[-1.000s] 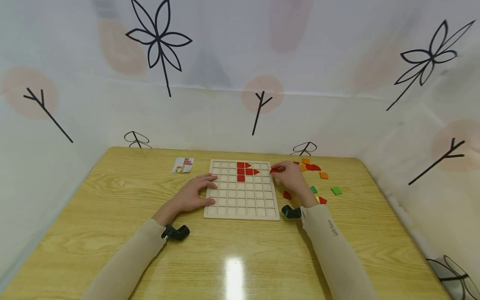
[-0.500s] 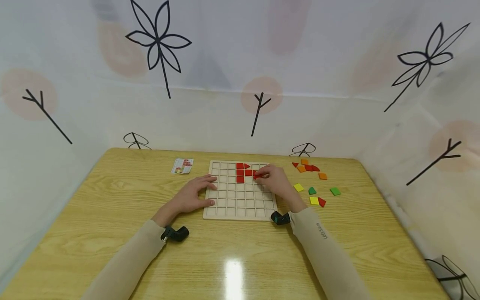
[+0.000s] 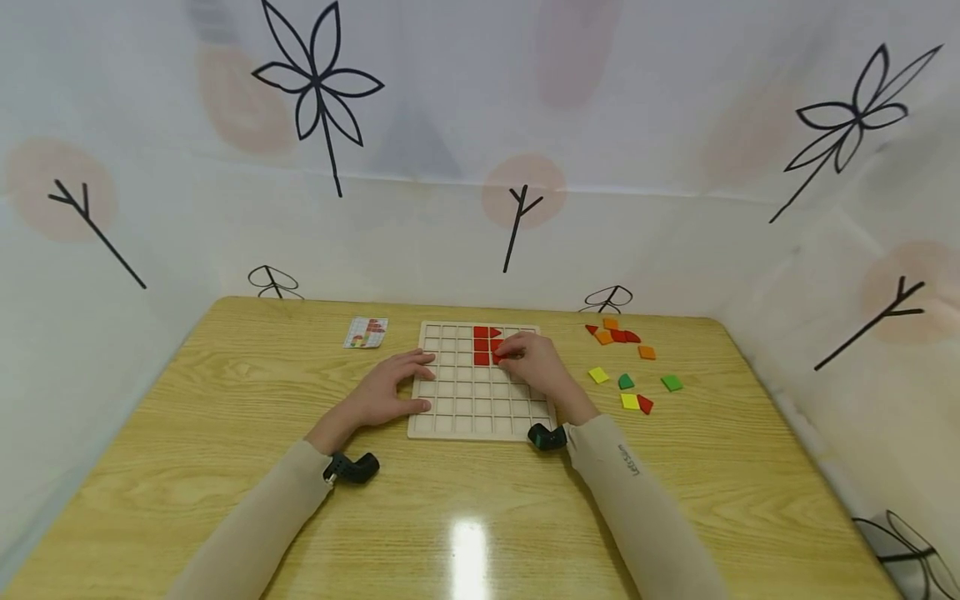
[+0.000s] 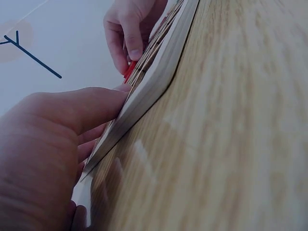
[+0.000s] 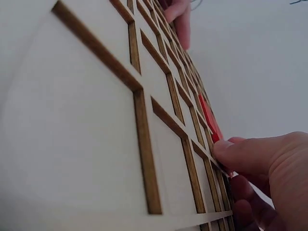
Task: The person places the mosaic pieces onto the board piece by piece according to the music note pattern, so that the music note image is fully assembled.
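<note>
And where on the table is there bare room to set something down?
Bare table lies between the sleeves, below the board, and left of the card up to the table's edge. Crowded: right of the board, among loose tiles, and around the red tiles where the right hand is.

A wooden grid board (image 3: pixel 465 387) with red tiles on it
The pale board lies flat, full of little square holes in rows, and the left hand (image 3: pixel 384 390) touches its left edge. Near the far edge, three red squares (image 3: pixel 481 345) sit in a straight line. A red triangle (image 3: pixel 494 332) sits beside the farthest one, pointing right. The right hand (image 3: pixel 531 358) pinches a partly hidden red tile (image 3: pixel 497 358) just beside the nearest square.
</note>
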Available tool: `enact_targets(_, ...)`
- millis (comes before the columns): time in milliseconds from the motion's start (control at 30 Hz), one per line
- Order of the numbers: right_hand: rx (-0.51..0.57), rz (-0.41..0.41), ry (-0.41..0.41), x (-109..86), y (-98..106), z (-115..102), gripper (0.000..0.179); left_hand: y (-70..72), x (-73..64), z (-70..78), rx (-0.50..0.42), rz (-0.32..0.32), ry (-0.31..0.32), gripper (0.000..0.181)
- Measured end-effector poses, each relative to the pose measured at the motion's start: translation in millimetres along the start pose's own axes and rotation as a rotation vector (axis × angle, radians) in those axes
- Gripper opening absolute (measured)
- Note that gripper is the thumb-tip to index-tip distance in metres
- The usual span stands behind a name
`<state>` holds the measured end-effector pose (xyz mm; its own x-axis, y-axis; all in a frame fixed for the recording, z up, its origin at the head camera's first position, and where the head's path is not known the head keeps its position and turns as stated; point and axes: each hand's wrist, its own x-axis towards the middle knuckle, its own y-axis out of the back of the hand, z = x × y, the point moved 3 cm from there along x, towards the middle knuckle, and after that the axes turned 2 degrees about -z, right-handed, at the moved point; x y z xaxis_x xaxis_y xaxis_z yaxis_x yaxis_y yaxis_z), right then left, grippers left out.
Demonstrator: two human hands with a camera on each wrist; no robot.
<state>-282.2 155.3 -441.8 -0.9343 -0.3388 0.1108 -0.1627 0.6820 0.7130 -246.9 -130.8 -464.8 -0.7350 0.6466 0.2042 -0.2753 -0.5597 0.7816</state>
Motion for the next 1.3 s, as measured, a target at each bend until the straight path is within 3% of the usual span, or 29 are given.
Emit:
enact_targets(433, 0.170, -0.018, -0.107, 3.5, -2.1, 13.9, 0.014, 3.1, -1.7, -0.2, -0.004, 0.013, 0.000, 0.039)
enact_targets(900, 0.151, -0.015, -0.042, -0.8, -3.7, 12.6, 0.016, 0.8, -2.2, -1.5, -0.002, 0.017, -0.001, 0.039)
enact_targets(1300, 0.175, -0.021, -0.054, -2.6, -2.5, 13.5, 0.015, -0.7, -0.1, -1.7, -0.008, 0.015, -0.012, 0.039)
